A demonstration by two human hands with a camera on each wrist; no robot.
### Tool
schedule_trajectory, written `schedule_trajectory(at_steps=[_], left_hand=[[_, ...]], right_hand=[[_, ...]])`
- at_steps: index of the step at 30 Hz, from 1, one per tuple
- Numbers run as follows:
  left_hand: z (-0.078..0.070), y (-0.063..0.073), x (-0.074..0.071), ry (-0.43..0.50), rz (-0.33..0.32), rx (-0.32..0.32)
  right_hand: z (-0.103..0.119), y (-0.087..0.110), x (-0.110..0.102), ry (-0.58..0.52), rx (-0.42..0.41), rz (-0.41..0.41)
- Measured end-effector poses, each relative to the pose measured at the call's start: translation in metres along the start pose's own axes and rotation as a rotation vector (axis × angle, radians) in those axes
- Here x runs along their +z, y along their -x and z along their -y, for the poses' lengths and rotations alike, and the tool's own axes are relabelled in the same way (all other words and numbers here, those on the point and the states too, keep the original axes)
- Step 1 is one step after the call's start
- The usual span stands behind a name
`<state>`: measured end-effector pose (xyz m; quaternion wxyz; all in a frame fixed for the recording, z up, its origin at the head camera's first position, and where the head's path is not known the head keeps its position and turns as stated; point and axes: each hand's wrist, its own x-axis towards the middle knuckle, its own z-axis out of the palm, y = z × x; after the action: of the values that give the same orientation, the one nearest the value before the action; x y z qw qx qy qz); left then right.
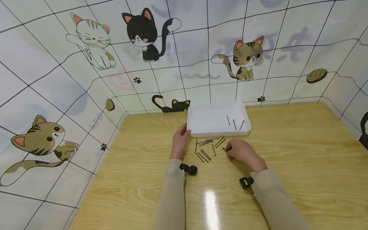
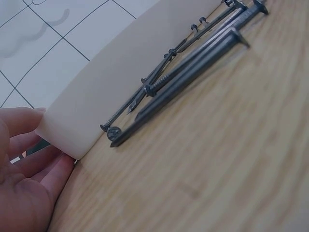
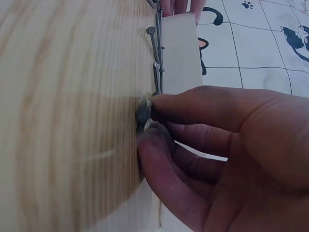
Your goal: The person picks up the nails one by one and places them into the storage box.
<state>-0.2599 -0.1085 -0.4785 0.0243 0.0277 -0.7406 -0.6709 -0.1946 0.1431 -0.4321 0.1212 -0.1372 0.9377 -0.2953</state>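
A shallow white tray stands at the back of the wooden table, with three nails lying in its right part. My left hand grips the tray's near left corner, thumb at the rim and fingers against the side in the left wrist view. Several dark nails lie loose on the table in front of the tray. To the right of them, my right hand pinches a nail between thumb and fingertips, low over the table. In the right wrist view that nail is blurred and partly hidden by the fingers.
Behind the tray rises a wall covering with cat drawings and black grid lines; it continues along the left and right sides. Bare wood of the table extends on both sides of the hands. A dark object shows at the right edge.
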Motion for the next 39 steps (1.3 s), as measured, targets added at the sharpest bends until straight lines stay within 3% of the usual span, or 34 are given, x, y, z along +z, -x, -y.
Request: schedule_trajectory(at_steps=[9, 16, 21, 29, 39], left_hand=[[0.002, -0.001, 0.001, -0.011, -0.005, 0.005], [0.004, 0.000, 0.001, -0.003, -0.006, 0.014], [0.000, 0.002, 0.001, 0.009, 0.006, 0.005], [-0.020, 0.012, 0.001, 0.015, 0.031, -0.001], [0.002, -0.001, 0.001, 0.022, 0.005, -0.009]], right_hand=[[0.005, 0.002, -0.002, 0.061, 0.028, -0.025], [0.002, 0.001, -0.001, 0.038, 0.056, -0.026], [-0.007, -0.002, -0.004, -0.055, 0.074, 0.019], [-0.019, -0.003, -0.010, -0.289, 0.053, 0.075], [-0.019, -0.004, -0.008, -0.437, 0.016, 0.124]])
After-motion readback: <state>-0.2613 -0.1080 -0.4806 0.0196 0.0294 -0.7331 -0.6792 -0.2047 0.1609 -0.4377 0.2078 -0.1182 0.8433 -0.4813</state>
